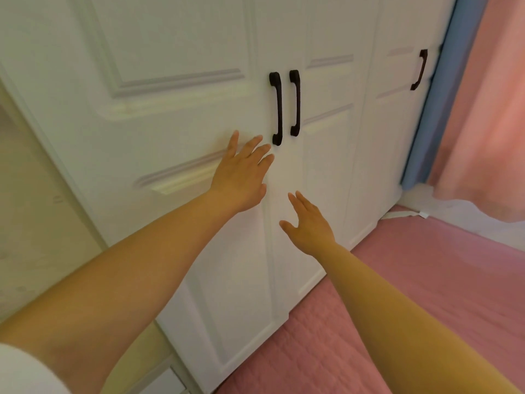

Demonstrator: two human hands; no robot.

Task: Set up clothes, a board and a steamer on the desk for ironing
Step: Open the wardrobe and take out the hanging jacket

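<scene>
None of the task's things, neither clothes, board nor steamer, is in view; presumably the clothes are behind the closed white wardrobe doors [176, 109], but that cannot be confirmed. No tabletop is in view either.

The left hand [241, 177] is raised in front of the left door, fingers [257, 146] spread wide and holding nothing, fingertips just below and beside the lower end of the left black handle [276, 109]. The right hand [309, 223] is lower and nearer, in front of the right door, fingers [298, 200] loosely open, also holding nothing, well below the right black handle [295, 103]. Whether either hand touches the door surface cannot be told.

A third door with its own handle [417, 70] lies further right, next to a blue strip [431, 109] and a pink curtain [483, 123]. A pink quilted surface [412, 280] runs along the foot of the doors.

Risks from this position:
- The two handles sit close together; a hand reaching for one may strike the other.
- The quilted surface lies against the door bases and may obstruct the swing.
- Doors pulled outward may hit the person's forearms.
</scene>
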